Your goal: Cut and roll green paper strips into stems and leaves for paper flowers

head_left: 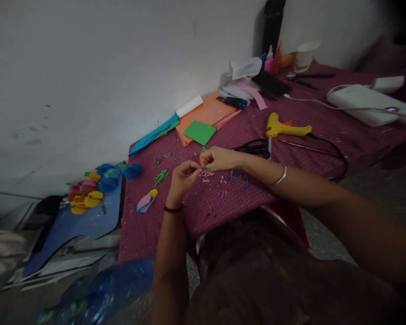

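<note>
Above the table, the fingertips of my left hand (183,178) and my right hand (221,159) meet, both closed in a pinch. A small green piece (207,169) shows at the right fingertips; what the left fingers pinch is too small to make out. Pink and blue scraps (206,177) lie just below the hands. To the left are thin green strips (161,177) and a little stack of pink, yellow and blue oval pieces (145,202). A green sheet (200,132) rests on orange sheets (206,112) behind the hands.
Black scissors (253,147) and a yellow glue gun (287,128) lie right of centre. A phone (271,84), white box (368,104) and paper cup (306,55) are farther right. Colourful paper fruit shapes (88,192) sit on a blue surface (88,222) at left.
</note>
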A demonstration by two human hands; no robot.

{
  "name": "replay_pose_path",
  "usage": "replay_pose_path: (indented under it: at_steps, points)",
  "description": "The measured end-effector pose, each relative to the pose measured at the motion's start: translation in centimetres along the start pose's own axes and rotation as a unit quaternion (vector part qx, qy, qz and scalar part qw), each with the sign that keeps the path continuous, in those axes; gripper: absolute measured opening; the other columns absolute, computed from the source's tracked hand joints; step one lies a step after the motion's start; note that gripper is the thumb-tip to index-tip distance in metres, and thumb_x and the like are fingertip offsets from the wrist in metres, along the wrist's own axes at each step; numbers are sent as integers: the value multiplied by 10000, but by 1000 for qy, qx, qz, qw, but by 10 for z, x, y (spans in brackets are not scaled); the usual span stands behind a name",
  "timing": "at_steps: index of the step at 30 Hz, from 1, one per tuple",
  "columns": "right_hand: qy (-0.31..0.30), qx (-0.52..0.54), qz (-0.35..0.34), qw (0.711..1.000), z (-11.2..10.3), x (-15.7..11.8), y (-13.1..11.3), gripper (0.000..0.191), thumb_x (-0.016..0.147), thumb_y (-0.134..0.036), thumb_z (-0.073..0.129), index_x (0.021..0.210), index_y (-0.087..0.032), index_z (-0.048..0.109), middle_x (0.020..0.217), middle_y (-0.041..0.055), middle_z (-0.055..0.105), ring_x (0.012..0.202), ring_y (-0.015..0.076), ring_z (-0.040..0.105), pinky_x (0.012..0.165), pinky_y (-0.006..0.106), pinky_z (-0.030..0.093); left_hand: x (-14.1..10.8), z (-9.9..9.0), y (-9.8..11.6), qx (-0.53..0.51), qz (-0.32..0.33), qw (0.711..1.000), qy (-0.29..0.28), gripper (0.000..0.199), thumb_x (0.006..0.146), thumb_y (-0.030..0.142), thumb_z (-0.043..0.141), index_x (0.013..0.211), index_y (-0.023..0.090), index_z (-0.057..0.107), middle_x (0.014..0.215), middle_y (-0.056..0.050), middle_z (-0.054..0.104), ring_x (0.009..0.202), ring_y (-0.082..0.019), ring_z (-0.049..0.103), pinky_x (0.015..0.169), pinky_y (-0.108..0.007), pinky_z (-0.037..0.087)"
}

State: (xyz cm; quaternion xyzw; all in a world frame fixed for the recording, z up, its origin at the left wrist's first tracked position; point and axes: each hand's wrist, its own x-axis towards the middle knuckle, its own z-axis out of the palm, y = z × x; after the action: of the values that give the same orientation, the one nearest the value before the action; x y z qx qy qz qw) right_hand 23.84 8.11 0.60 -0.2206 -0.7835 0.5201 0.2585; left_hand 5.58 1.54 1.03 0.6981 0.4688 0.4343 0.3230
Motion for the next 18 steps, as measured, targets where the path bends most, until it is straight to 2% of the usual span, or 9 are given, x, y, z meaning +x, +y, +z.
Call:
replay_pose_path:
  at_steps: [8,15,18]
  points:
    - [13,22,16,1000,-1,1,5,55,648,-144,565,700,-156,550,580,-55,507,516,65,429,504,202,319,1,15,-2,67,18,996,58,97,731,154,596,639,164,569,607,22,547,581,-89,472,577,-218,365]
    - [27,-1,6,1000,-2,0,-1,87,703,-140,547,769,-145,604,603,-42,554,533,67,454,511,196,336,1,15,-8,0,-7,998,68,93,746,141,558,657,167,541,590,39,505,543,-76,437,533,-210,342]
    - [5,63,7,998,-10,-2,-3,124,795,-244,565,850,-149,622,713,-5,634,598,80,538,570,202,411,1,12,-5,10,47,997,66,100,767,129,553,678,171,542,626,31,523,574,-81,462,553,-214,360]
